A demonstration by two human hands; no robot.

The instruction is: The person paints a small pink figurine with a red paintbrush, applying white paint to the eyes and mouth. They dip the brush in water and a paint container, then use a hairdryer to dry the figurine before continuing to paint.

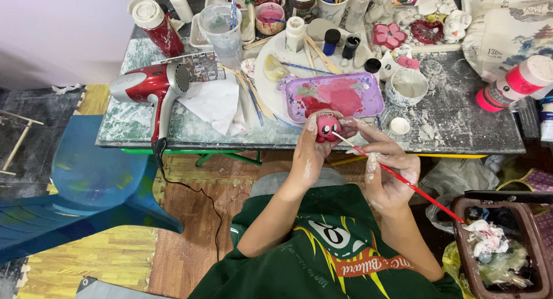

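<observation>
Pink paint covers the small round figurine, which sits at the near edge of the table, just in front of the purple tray. The left hand cups it from below and behind, fingers pressed around its sides, so the painted face turns up toward the camera and stays steady. The right hand pinches a thin red brush between thumb and fingertips, pen-fashion, its pale tip touching the figurine's right side; the long handle trails off toward the near right. Both hands are dusted white and hang just off the table edge, close to the body.

That tray, smeared with pink and red, lies just beyond the figurine. A white bowl stands to its right and a small white lid lies near the right hand. Left of the tray lies crumpled white paper, then a red hair dryer with its cord falling over the near edge. Farther back stand a clear cup, paint bottles and unpainted white figures. A brown bin with soiled tissue sits at the near right.
</observation>
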